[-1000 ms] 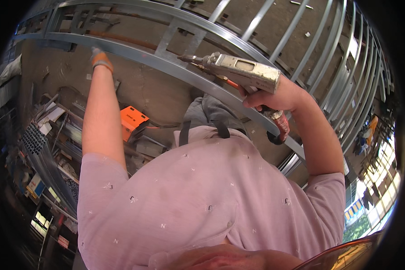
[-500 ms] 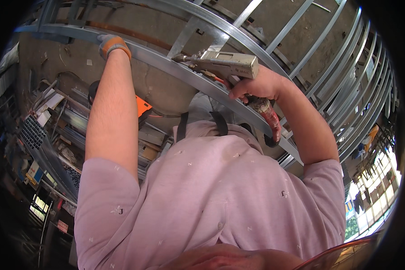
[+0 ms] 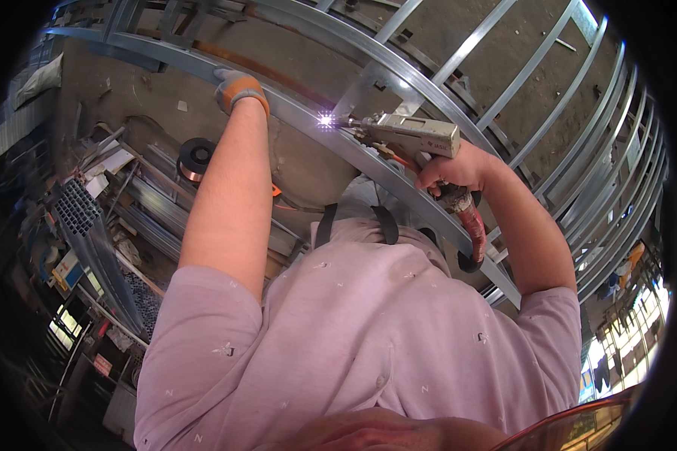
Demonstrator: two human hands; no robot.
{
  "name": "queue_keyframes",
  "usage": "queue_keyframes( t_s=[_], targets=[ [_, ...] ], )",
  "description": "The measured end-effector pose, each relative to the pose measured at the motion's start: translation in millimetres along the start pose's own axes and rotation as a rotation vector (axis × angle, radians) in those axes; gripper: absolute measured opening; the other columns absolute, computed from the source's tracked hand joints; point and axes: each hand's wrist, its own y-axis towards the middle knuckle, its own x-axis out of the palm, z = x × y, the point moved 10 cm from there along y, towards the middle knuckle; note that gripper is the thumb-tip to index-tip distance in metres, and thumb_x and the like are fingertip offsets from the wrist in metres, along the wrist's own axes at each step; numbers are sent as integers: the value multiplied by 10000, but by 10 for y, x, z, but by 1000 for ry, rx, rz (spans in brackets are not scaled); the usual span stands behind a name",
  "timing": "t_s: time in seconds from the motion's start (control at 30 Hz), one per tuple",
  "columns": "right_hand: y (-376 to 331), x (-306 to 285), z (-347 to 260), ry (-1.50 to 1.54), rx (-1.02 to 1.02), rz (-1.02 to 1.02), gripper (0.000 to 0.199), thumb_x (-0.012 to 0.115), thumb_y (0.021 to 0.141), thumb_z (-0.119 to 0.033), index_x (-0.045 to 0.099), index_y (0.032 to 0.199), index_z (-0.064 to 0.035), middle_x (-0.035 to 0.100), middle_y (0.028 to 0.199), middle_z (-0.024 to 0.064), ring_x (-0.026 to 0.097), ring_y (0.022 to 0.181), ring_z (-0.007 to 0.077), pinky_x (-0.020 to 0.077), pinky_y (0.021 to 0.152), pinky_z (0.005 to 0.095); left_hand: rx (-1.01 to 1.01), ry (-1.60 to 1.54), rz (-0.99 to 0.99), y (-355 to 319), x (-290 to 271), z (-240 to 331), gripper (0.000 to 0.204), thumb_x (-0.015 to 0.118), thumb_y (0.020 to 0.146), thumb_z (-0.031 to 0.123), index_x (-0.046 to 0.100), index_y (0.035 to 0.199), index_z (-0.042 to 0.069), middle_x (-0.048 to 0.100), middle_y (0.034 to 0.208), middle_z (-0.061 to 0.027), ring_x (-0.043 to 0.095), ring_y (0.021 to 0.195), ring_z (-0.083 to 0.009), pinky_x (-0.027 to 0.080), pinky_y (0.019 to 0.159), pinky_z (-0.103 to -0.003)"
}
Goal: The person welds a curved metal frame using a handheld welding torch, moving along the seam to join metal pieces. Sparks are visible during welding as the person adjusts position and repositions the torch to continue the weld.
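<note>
My right hand [image 3: 459, 167], bare, is wrapped round the handle of a welding gun [image 3: 417, 131] with a boxy metallic body and a red-wrapped lower end. The gun's nozzle points left, and a bright violet-white spark [image 3: 326, 119] glows at its tip. That spark lies on a long grey metal beam [image 3: 308, 116], near where a crosspiece [image 3: 353, 94] meets it. Farther left along the same beam, my left hand [image 3: 241, 90] wears a grey and orange glove and grips the beam; its fingertips are partly hidden.
A large frame of curved and straight metal bars [image 3: 496, 113] spreads across the far and right side. On the left are a spool of copper-coloured wire [image 3: 195, 159], a stack of square tubes [image 3: 79, 207] and metal lengths. Bright window light comes from the lower right.
A bright spark now shows at the welding gun's tip, where none was before. The whole view has shifted, so hands and beam appear farther right. Both hands keep their holds.
</note>
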Motion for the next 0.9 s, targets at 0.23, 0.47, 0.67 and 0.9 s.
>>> queue_keyframes(
  t_s=[0.23,0.47,0.67,0.9],
  targets=[
    [55,-24,102,29,25,-3,170,794,783,56,714,930,28,690,750,92,656,619,184,513,578,340,-13,-3,6,202,62,-114,754,448,1089,562,599,1361,-125,652,1399,-327,713,1222,-416,574,1043,-486],
    [44,-10,90,17,26,1,155,791,783,54,714,915,32,688,748,90,653,620,182,511,582,341,-51,-51,36,86,16,-116,722,468,1088,545,596,1377,-104,681,1372,-291,729,1202,-392,587,1026,-479],
    [39,-29,117,9,19,-5,159,789,778,46,722,921,30,691,753,88,650,621,181,508,585,339,-5,23,12,128,24,-85,722,454,1098,535,585,1381,-116,677,1369,-309,721,1214,-404,586,1038,-475],
    [24,-38,138,-2,54,2,254,792,760,51,721,1003,37,700,778,95,658,633,179,519,586,333,227,348,-15,221,102,38,598,481,1105,419,550,1375,-110,659,1359,-340,733,1186,-415,622,995,-459]
  ],
)
